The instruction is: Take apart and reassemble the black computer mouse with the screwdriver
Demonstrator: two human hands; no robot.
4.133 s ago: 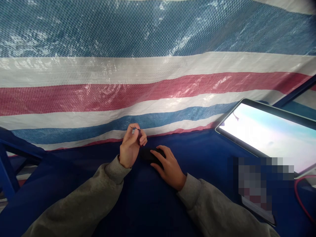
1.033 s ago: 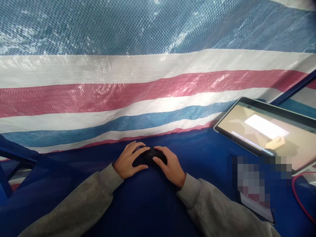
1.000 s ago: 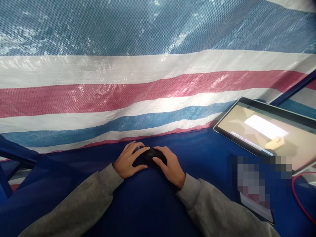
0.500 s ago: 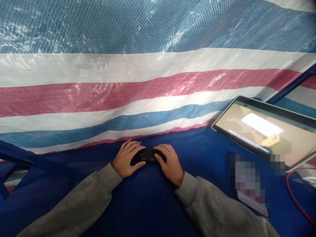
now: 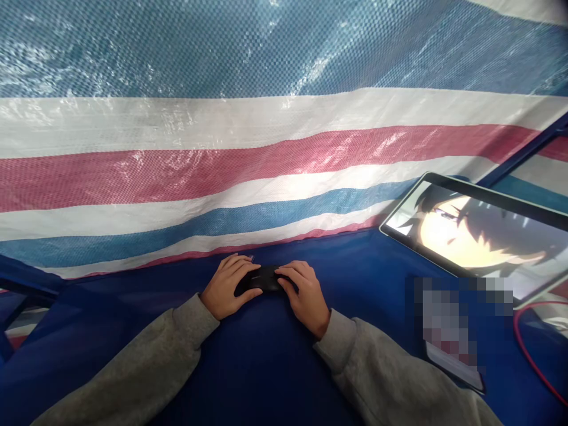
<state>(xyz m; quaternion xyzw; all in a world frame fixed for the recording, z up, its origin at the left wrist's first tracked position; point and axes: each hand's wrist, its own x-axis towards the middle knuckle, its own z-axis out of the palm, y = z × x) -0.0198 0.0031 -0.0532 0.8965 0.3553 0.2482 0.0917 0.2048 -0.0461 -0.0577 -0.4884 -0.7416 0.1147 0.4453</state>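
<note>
A small black rounded object (image 5: 267, 278) with a faint pale marking on top lies on the blue surface (image 5: 266, 355). I cannot make out its exact kind. My left hand (image 5: 231, 287) closes around its left end, fingers along the far side and thumb at the near side. At the other end, my right hand (image 5: 304, 290) grips it between bent fingers and thumb. Both ends of the object are partly covered by the hands. A tiny shiny thing (image 5: 251, 258) shows by the left fingertips, too small to name.
A tablet-like screen (image 5: 483, 236) showing a cartoon picture leans at the right. Nearer me lies a flat phone-like thing (image 5: 457, 367), partly pixelated. A red cable (image 5: 528, 349) curves along the right edge. Striped plastic sheeting (image 5: 222, 118) rises behind the surface, with a blue frame bar (image 5: 523, 151).
The picture on the screen has switched from a pale scene with a hand to a cartoon face. My right fingers have shifted very slightly on the black object; the left hand stays put.
</note>
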